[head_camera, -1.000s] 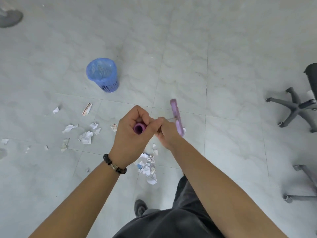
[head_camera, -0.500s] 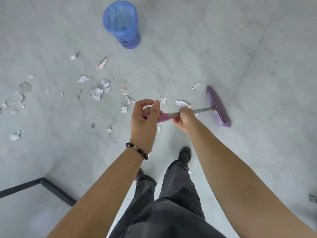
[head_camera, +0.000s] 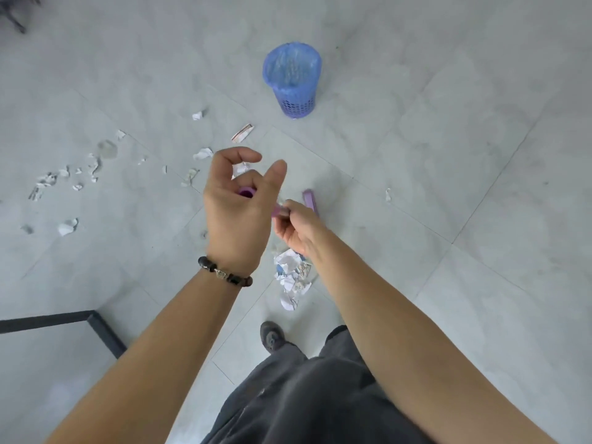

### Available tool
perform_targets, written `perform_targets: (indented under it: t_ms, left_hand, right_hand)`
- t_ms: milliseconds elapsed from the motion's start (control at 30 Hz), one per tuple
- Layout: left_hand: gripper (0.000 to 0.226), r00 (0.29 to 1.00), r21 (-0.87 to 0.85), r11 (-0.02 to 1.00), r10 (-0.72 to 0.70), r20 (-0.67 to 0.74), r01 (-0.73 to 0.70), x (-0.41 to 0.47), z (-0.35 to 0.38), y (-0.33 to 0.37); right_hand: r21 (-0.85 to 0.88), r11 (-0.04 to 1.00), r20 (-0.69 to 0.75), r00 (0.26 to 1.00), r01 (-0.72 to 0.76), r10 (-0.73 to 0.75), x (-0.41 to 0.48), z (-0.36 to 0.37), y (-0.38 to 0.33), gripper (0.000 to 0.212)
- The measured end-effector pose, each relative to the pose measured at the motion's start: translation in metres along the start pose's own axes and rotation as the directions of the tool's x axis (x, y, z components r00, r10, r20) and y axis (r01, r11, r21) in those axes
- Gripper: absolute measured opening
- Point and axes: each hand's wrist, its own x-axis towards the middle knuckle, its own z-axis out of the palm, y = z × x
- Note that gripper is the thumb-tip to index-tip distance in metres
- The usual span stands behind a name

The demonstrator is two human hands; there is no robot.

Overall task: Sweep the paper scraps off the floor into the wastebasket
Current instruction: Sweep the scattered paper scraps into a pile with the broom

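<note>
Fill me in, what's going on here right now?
A person is working a purple broom over the floor. The right hand grips the handle partway down. The left hand is at its top end with thumb and forefinger lifted; its other fingers are hidden. A pile of paper scraps lies just ahead of the person's shoe, loose scraps are strewn to the left, and the blue wastebasket stands upright further off, apart from the pile.
</note>
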Motion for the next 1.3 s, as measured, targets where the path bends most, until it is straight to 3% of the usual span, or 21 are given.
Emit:
perform_targets:
  t_ms: [167,300,367,400,467,567,733,900,1000,1167,1300]
  left_hand:
    - [0.021,0.992,-0.041,0.998,0.046,0.118,-0.042,0.008,-0.049,0.014]
    - [0.018,0.954,-0.107,0.994,0.013,0.300,0.020,0.019,-0.066,0.006]
    - [0.019,0.924,-0.097,0.994,-0.010,0.382,0.051,0.024,-0.058,0.002]
    - [0.025,0.907,-0.089,0.994,-0.025,0.421,0.068,0.027,-0.051,-0.002]
    - [0.047,0.863,-0.066,0.992,-0.063,0.501,0.111,0.035,-0.030,-0.011]
    - [0.055,0.833,-0.036,0.980,-0.145,0.533,0.194,0.058,0.009,-0.028]
    - [0.069,0.845,-0.011,0.937,-0.311,0.435,0.350,0.095,0.086,-0.051]
    - [0.056,0.859,0.052,0.913,-0.399,0.320,0.405,0.118,0.136,-0.053]
    - [0.040,0.897,0.056,0.911,-0.412,0.158,0.408,0.135,0.123,-0.056]
    - [0.055,0.929,-0.032,0.936,-0.353,-0.113,0.351,0.157,0.057,-0.046]
    - [0.047,0.918,-0.099,0.957,-0.288,-0.271,0.271,0.161,0.015,-0.031]
  right_hand:
    - [-0.005,0.990,0.006,0.990,0.140,-0.140,-0.019,0.040,0.016,0.021]
    - [-0.015,0.964,-0.075,0.961,0.265,-0.265,-0.023,0.039,0.016,0.007]
    - [-0.066,0.949,-0.144,0.939,0.307,-0.314,-0.021,0.026,0.008,0.027]
    - [-0.060,0.949,-0.152,0.937,0.309,-0.314,-0.019,0.017,-0.001,0.029]
    - [-0.059,0.945,-0.181,0.928,0.322,-0.327,-0.019,0.001,-0.026,0.006]
    - [-0.092,0.947,-0.250,0.914,0.307,-0.320,-0.001,-0.031,-0.070,0.015]
    - [-0.213,0.960,-0.323,0.914,0.184,-0.247,0.040,-0.072,-0.143,0.020]
    - [-0.310,0.950,-0.321,0.937,0.033,-0.138,0.067,-0.081,-0.188,0.023]
    - [-0.369,0.928,-0.261,0.964,-0.050,-0.052,0.088,-0.052,-0.179,0.025]
    - [-0.455,0.881,-0.136,0.988,-0.131,0.077,0.116,0.028,-0.133,0.018]
    - [-0.517,0.832,-0.032,0.976,-0.200,0.215,0.120,0.085,-0.103,0.018]
